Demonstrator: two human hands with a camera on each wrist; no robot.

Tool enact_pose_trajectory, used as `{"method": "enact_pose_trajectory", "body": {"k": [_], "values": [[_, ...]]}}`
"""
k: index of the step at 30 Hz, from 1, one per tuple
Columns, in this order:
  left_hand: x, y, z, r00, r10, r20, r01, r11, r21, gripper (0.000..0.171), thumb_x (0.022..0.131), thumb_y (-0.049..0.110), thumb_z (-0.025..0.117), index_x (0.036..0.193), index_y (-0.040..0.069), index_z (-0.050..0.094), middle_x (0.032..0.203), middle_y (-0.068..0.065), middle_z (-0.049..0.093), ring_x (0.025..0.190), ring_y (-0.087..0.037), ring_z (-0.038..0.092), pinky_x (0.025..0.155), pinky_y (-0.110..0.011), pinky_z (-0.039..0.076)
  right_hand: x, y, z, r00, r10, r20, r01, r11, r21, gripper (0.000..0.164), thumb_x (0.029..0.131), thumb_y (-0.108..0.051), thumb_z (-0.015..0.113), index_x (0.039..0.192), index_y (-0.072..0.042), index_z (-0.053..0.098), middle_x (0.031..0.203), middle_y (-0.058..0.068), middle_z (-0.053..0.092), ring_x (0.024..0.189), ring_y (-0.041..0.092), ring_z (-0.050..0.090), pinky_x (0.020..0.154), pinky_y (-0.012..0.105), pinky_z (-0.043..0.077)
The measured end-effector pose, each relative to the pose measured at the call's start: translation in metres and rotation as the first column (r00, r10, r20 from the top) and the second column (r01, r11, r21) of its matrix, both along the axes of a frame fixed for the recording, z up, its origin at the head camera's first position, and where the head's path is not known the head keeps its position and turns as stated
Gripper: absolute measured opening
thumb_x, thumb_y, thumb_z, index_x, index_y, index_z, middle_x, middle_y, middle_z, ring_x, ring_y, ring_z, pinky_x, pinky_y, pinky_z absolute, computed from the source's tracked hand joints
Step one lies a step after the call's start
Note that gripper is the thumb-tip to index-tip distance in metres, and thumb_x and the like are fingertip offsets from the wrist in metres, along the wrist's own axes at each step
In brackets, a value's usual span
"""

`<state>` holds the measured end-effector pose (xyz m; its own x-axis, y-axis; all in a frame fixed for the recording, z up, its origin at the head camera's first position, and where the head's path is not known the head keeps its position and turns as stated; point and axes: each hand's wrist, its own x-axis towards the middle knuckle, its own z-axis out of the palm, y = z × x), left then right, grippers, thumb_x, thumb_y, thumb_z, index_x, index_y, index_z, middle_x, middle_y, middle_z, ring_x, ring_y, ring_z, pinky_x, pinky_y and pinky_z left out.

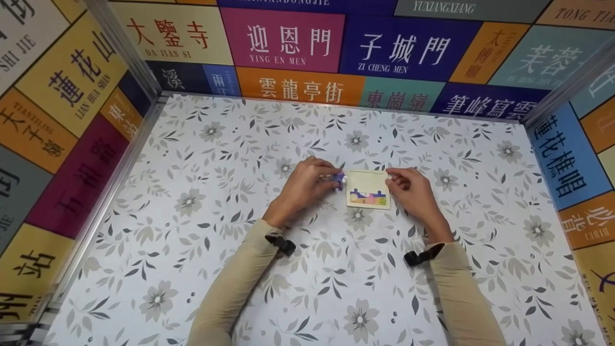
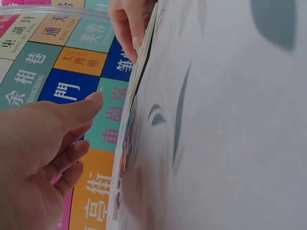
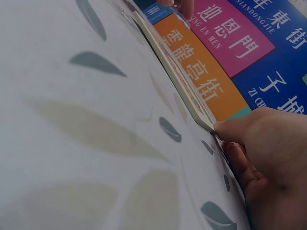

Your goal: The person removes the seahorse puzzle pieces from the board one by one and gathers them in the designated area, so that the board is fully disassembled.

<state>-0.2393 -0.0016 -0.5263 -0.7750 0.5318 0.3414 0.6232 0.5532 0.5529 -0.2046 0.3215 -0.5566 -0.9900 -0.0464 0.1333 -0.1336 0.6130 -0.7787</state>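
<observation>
A small cream square puzzle tray (image 1: 367, 177) lies flat on the table; a row of purple, pink and yellow jigsaw pieces (image 1: 369, 198) fills its lower part. My left hand (image 1: 310, 182) is just left of the tray and pinches a purple jigsaw piece (image 1: 338, 181) between thumb and index finger. In the left wrist view the thumb of the left hand (image 2: 45, 148) mostly hides that piece. At the tray's right side, my right hand (image 1: 412, 190) grips the edge near the upper corner. The right wrist view shows the thumb of the right hand (image 3: 261, 158) against the tray's corner (image 3: 204, 120).
A white cloth with grey flowers and leaves covers the table (image 1: 192, 269). Panels with coloured blocks of Chinese lettering (image 1: 288, 38) stand along the back and both sides. Black wrist straps (image 1: 280, 244) sit at both sleeve cuffs.
</observation>
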Motion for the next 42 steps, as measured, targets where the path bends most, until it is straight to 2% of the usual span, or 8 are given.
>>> {"method": "enact_pose_trajectory", "body": {"k": [4, 12, 20, 27, 30, 34, 37, 42], "values": [[-0.001, -0.01, 0.001, 0.999, 0.027, 0.039, -0.027, 1.0, 0.013, 0.032, 0.096, 0.026, 0.084, 0.126, 0.015, 0.082, 0.123, -0.004, 0.08, 0.115, -0.025, 0.069, 0.101, -0.04, 0.055, 0.0, 0.0, 0.0, 1.0, -0.001, -0.003, 0.001, 1.0, -0.005, 0.032, 0.104, -0.017, 0.073, 0.134, -0.006, 0.074, 0.112, 0.012, 0.067, 0.096, 0.015, 0.064, 0.078, 0.007, 0.05], [-0.001, -0.031, -0.002, 0.997, 0.069, 0.036, -0.071, 0.997, 0.045, 0.032, 0.094, 0.025, 0.086, 0.122, 0.011, 0.083, 0.123, -0.008, 0.08, 0.118, -0.029, 0.071, 0.108, -0.044, 0.054, -0.001, 0.002, -0.003, 1.0, 0.015, -0.014, -0.015, 0.999, -0.029, 0.032, 0.104, -0.016, 0.073, 0.135, -0.006, 0.074, 0.113, 0.014, 0.068, 0.095, 0.015, 0.064, 0.078, 0.007, 0.05], [0.002, -0.051, -0.004, 0.984, 0.141, 0.106, -0.147, 0.987, 0.057, 0.031, 0.093, 0.025, 0.087, 0.121, 0.012, 0.083, 0.123, -0.005, 0.08, 0.119, -0.025, 0.07, 0.109, -0.042, 0.053, -0.001, 0.002, -0.003, 1.0, 0.024, -0.015, -0.024, 0.999, -0.033, 0.033, 0.105, -0.016, 0.072, 0.136, -0.004, 0.073, 0.114, 0.016, 0.067, 0.095, 0.013, 0.063, 0.079, 0.007, 0.05], [0.002, -0.063, -0.006, 0.977, 0.123, 0.172, -0.138, 0.988, 0.074, 0.029, 0.092, 0.023, 0.087, 0.119, 0.013, 0.083, 0.123, -0.004, 0.08, 0.12, -0.023, 0.07, 0.11, -0.041, 0.053, -0.001, 0.001, -0.002, 1.0, 0.014, -0.013, -0.014, 1.0, -0.022, 0.033, 0.104, -0.015, 0.073, 0.135, -0.005, 0.074, 0.113, 0.014, 0.067, 0.094, 0.013, 0.064, 0.079, 0.007, 0.051], [0.002, -0.067, -0.007, 0.975, 0.112, 0.19, -0.128, 0.989, 0.072, 0.03, 0.091, 0.021, 0.088, 0.119, 0.013, 0.083, 0.123, -0.003, 0.081, 0.12, -0.024, 0.07, 0.118, -0.043, 0.049, -0.001, 0.0, -0.001, 1.0, 0.013, -0.006, -0.013, 1.0, -0.02, 0.032, 0.104, -0.015, 0.073, 0.135, -0.005, 0.074, 0.113, 0.013, 0.067, 0.095, 0.014, 0.064, 0.078, 0.007, 0.051], [0.002, -0.073, -0.01, 0.972, 0.085, 0.218, -0.105, 0.991, 0.081, 0.028, 0.091, 0.017, 0.088, 0.117, 0.011, 0.084, 0.12, -0.005, 0.081, 0.116, -0.024, 0.071, 0.114, -0.041, 0.052, -0.001, 0.001, -0.001, 1.0, 0.01, 0.003, -0.01, 1.0, -0.018, 0.033, 0.104, -0.015, 0.073, 0.135, -0.005, 0.074, 0.114, 0.013, 0.067, 0.096, 0.017, 0.064, 0.079, 0.008, 0.051], [0.003, -0.077, -0.011, 0.968, 0.068, 0.24, -0.089, 0.993, 0.079, 0.027, 0.09, 0.014, 0.088, 0.116, 0.01, 0.084, 0.117, -0.005, 0.081, 0.113, -0.024, 0.071, 0.104, -0.039, 0.056, -0.001, 0.001, -0.001, 1.0, 0.005, 0.006, -0.004, 1.0, -0.021, 0.033, 0.104, -0.015, 0.073, 0.135, -0.005, 0.074, 0.114, 0.014, 0.067, 0.096, 0.016, 0.064, 0.079, 0.008, 0.051], [0.003, -0.082, -0.012, 0.966, 0.069, 0.25, -0.085, 0.995, 0.051, 0.025, 0.09, 0.013, 0.088, 0.115, 0.011, 0.084, 0.116, -0.006, 0.081, 0.113, -0.026, 0.07, 0.106, -0.043, 0.055, 0.0, 0.001, -0.001, 1.0, 0.01, -0.003, -0.01, 0.999, -0.035, 0.033, 0.104, -0.015, 0.073, 0.135, -0.005, 0.074, 0.113, 0.015, 0.067, 0.095, 0.014, 0.063, 0.079, 0.007, 0.05]]}}
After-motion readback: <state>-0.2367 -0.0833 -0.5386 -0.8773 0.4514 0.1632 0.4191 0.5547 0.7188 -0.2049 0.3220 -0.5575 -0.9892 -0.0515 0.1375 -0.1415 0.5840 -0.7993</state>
